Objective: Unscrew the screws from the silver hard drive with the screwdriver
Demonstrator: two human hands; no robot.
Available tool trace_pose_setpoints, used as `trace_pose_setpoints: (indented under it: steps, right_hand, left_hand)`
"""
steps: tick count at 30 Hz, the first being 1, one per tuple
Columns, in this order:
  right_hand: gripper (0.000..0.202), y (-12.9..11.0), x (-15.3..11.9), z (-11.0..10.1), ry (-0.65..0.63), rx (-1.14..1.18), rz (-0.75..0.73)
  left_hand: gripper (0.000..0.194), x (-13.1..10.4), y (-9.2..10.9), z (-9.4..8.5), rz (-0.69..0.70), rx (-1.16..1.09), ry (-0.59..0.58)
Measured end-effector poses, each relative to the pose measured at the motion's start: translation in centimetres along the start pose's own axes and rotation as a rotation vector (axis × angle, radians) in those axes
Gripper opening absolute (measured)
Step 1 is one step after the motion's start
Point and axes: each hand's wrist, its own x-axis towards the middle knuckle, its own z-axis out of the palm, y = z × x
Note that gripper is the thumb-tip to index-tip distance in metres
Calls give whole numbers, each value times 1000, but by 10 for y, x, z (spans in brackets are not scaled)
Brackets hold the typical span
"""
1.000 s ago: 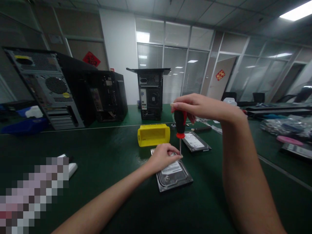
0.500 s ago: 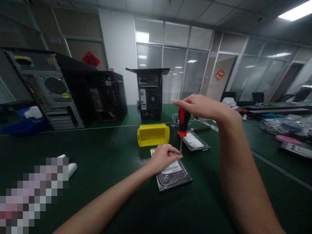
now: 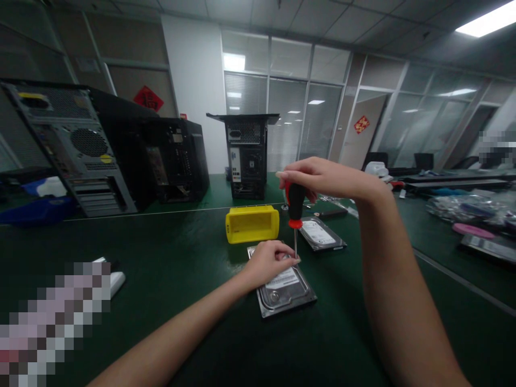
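Observation:
A silver hard drive (image 3: pixel 288 293) with a white label lies flat on the green tabletop in front of me. My left hand (image 3: pixel 269 262) rests over its far half, thumb and fingers closed around the lower shaft of a screwdriver (image 3: pixel 296 207). The screwdriver has a red and black handle and stands nearly upright. From above, my right hand (image 3: pixel 308 177) wraps the top of the handle with bent fingers. Fingers hide the tip, so what it touches on the drive cannot be seen. A second hard drive (image 3: pixel 321 234) lies just behind, to the right.
A yellow bin (image 3: pixel 252 226) stands behind the near drive. Farther back are several black computer cases (image 3: pixel 248 156). Bagged parts (image 3: pixel 459 207) and a pink disc (image 3: pixel 473 230) lie on the right. At the left is a blue tray (image 3: pixel 38 209).
The screwdriver's handle has tipped slightly left and now stands straighter, with my right hand shifted along with it. My left hand and the near hard drive hold their place.

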Motion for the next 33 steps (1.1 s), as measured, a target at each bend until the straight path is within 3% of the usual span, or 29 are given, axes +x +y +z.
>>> trace_pose_setpoints:
  steps: [9,16,22,26,29,33]
  right_hand:
    - [40,1,-4,-3,2,1,1]
    - [43,1,0,2,57,-99,53]
    - [46,2,0,2,74,-29,169]
    - [38,1,-1,0,30,1,130]
    - [35,-1,-1,0,19,26,93]
    - [37,0,-1,0,14,11,73]
  left_hand:
    - [32,0,-2,-5,-79,-86,-37]
    - [39,6,-7,-10,-121,-303,-59]
    - [38,8,-11,-16,-182,-532,-73]
    - [38,9,-12,-19,-205,-619,-93]
    - [36,9,-13,-21,-191,-577,-118]
    - [31,6,-11,-33,-114,-346,-230]
